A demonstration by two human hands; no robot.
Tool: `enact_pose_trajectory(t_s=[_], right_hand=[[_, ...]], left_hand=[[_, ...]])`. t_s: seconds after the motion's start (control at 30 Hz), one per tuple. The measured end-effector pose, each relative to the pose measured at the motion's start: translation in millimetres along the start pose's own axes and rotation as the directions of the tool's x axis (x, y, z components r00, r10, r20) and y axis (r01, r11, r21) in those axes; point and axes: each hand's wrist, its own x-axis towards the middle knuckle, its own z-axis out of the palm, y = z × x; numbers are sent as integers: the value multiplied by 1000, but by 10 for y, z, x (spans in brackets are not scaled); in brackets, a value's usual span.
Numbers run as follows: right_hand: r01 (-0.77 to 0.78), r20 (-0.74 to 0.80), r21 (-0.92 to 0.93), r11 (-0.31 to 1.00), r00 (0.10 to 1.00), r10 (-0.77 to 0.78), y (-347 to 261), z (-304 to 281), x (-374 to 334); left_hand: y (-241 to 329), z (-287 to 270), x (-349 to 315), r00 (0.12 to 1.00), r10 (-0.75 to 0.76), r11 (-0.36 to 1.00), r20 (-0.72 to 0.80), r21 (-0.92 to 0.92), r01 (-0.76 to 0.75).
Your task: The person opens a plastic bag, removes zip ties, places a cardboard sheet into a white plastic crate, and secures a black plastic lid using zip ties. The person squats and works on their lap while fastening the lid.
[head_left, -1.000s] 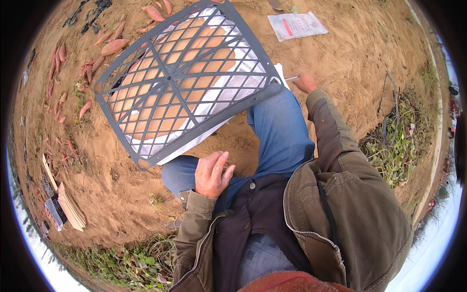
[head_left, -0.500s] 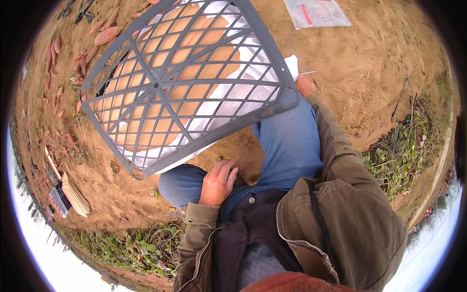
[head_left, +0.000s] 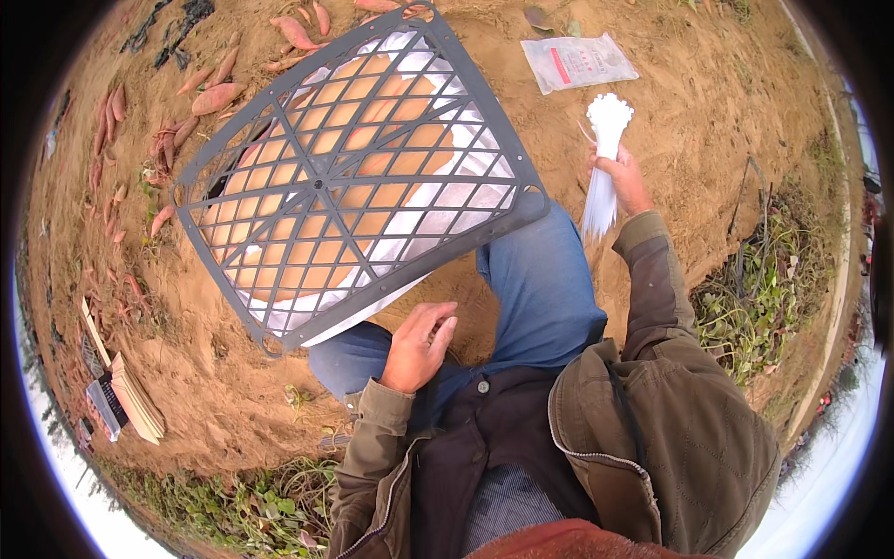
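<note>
My right hand (head_left: 626,183), out to the right of my knee, grips a bundle of white cable ties (head_left: 610,135) with the heads up and the tails hanging below. My left hand (head_left: 416,347) hovers by my left thigh, fingers loosely bent, thumb apart from the forefinger, and I see nothing in it. In front of me a grey plastic lattice lid (head_left: 318,184) covers a crate. Through its mesh show brown cardboard (head_left: 410,154) and a white cloth-like liner (head_left: 470,154). The liner's edge hangs out at the near side.
A clear plastic bag (head_left: 579,63) with red print lies on the soil beyond the cable ties. Sweet potatoes (head_left: 216,98) are scattered at the left and far side. Cardboard sheets (head_left: 138,402) sit at the lower left. Green vines (head_left: 759,298) grow on the right and behind me.
My right hand has come out from beside the crate, moving right and bringing the bundle of cable ties into full view. My left hand has barely moved.
</note>
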Motion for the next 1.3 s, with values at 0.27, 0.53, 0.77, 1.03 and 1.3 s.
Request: enact_pose_trajectory(t_s=[0.27,0.53,0.77,1.03,1.3], right_hand=[[72,679,-47,996,734,-21,-2195,858,-1128],[99,852,-190,977,511,114,-2211,1986,-1556],[88,856,-261,961,481,188,-2043,2250,-1685],[-56,859,-140,989,490,149,-1877,2226,-1688],[-132,760,-88,987,632,152,-1750,2293,-1680]], left_hand=[[806,-411,497,986,-37,747,-161,-660,-79],[822,-710,217,956,-189,511,-225,-854,-100],[551,-751,-52,945,-275,380,-180,-923,-65],[435,-685,-72,958,-214,353,-189,-930,-105],[426,-539,-50,929,-146,617,-339,-765,-183]])
